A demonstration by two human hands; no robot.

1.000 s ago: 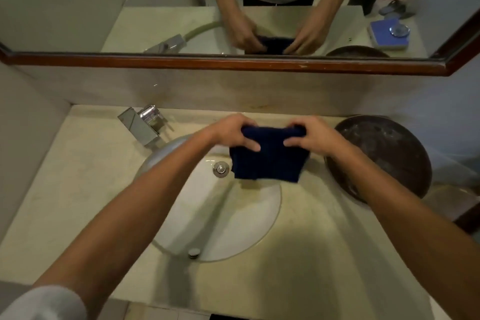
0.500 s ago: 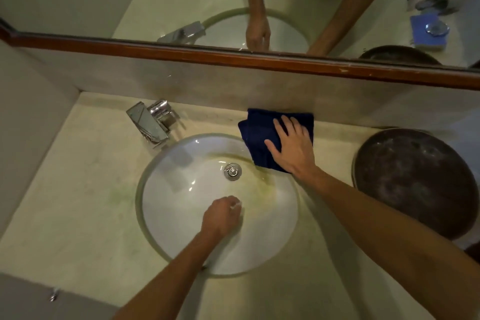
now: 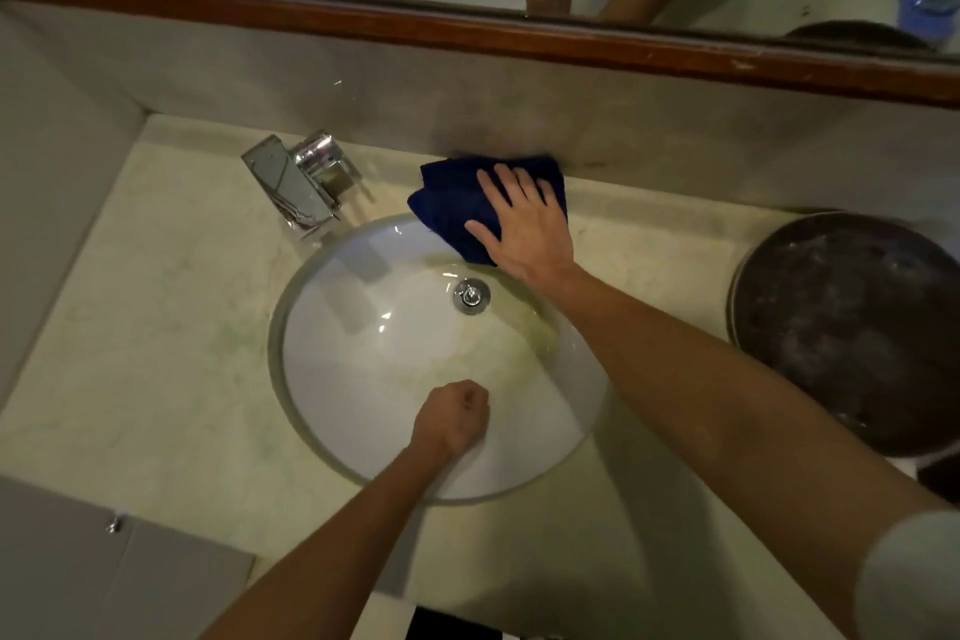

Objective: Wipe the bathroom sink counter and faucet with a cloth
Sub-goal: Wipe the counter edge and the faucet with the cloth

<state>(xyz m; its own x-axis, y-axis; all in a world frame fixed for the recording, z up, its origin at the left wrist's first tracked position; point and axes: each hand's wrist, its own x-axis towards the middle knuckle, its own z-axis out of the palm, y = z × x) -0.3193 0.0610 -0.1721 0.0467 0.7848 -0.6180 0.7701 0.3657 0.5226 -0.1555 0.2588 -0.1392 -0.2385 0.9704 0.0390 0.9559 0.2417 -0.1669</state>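
My right hand (image 3: 524,224) lies flat on the dark blue cloth (image 3: 457,203), fingers spread wide and palm down, pressing it onto the desk (image 3: 156,327) behind the basin. The cloth is folded into a thick pad and sits at the back of the cream marble top, its far edge touching the grey backsplash (image 3: 467,99) and its near corner reaching the rim of the sink (image 3: 363,369). Nothing is gripped — the hand just rests on top, covering the right half of the cloth.

My left hand (image 3: 452,418) is curled into a loose fist over the front of the white oval sink, thumb against the fingers. It holds nothing that I can see, and I cannot tell whether it touches the porcelain or hangs just above it.

The chrome faucet (image 3: 291,187) stands to the left of the cloth, near it but apart, its flat spout angled over the sink's back-left rim. The drain stopper (image 3: 471,295) shows in the bowl just below my right wrist, with a yellowish stain spreading around it.

On the right end of the desk sits a dark round basin (image 3: 852,327), well apart from the cloth — my right forearm crosses between it and the sink. The mirror's brown wooden frame (image 3: 467,31) runs along the top of the backsplash.
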